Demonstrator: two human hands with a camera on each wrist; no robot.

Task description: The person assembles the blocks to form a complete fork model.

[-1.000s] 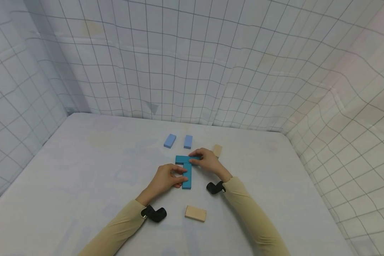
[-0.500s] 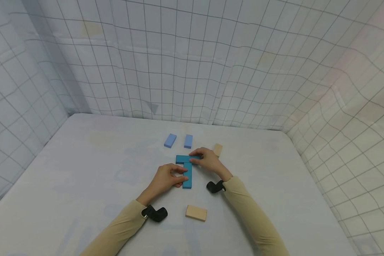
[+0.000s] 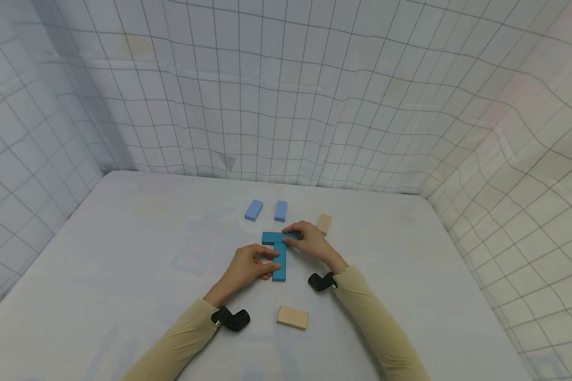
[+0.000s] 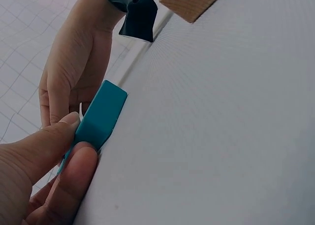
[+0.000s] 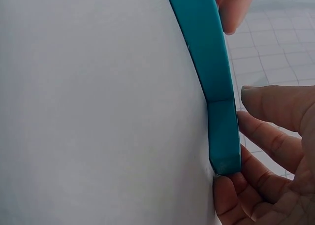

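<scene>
On the counter (image 3: pixel 400 254), the left grip (image 3: pixel 248 263) pinches a forward-pointing blue block (image 3: pixel 282 260) from its left; the right grip (image 3: pixel 311 241) holds a sideways blue block (image 3: pixel 273 237) by its right end.

No legible text, label, brand, number or sign.

2 smooth matt teal blocks (image 3: pixel 279 271), 2 wooden blocks (image 3: pixel 293 317), cloth sleeves (image 3: pixel 378 323), rippled cloth-like backdrop (image 3: pixel 286 106)
</scene>
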